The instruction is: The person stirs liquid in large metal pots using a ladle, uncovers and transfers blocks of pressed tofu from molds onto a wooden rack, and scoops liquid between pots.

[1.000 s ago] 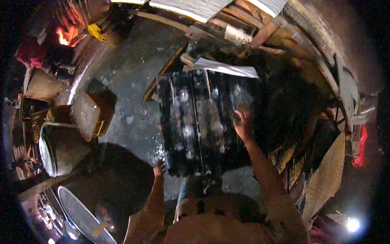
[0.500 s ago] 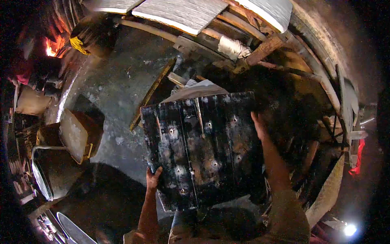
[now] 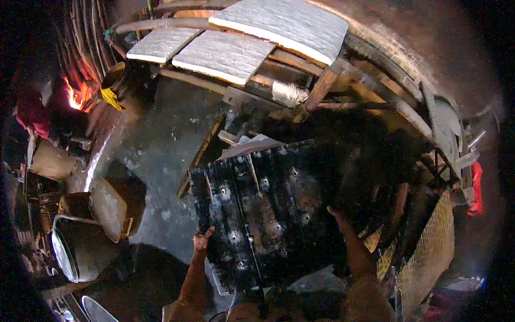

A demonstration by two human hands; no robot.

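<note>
In front of me is a large dark, blackened board [image 3: 257,214], apparently of wooden planks, with several small pale-rimmed holes or studs and white smears. My left hand [image 3: 202,240] grips its left edge, thumb on the face and the other fingers hidden behind. At the right edge, my right hand [image 3: 339,217] holds the board in deep shadow, its fingers partly lost in the dark. Beyond the board's far edge, a pale sheet [image 3: 251,146] and a wooden strip [image 3: 204,153] show near the floor.
White slabs [image 3: 222,56] rest on a wooden rack along the far side. To the left stand a large metal container [image 3: 88,249] and an open box-like bin [image 3: 110,209]. A fire [image 3: 78,96] burns at far left near a person's red sleeve [image 3: 33,112]. A woven panel [image 3: 426,257] leans at right.
My view has tilted up, so more of the white slabs shows. The board sits lower in view, still between both hands, and my right hand appears lower along its right edge.
</note>
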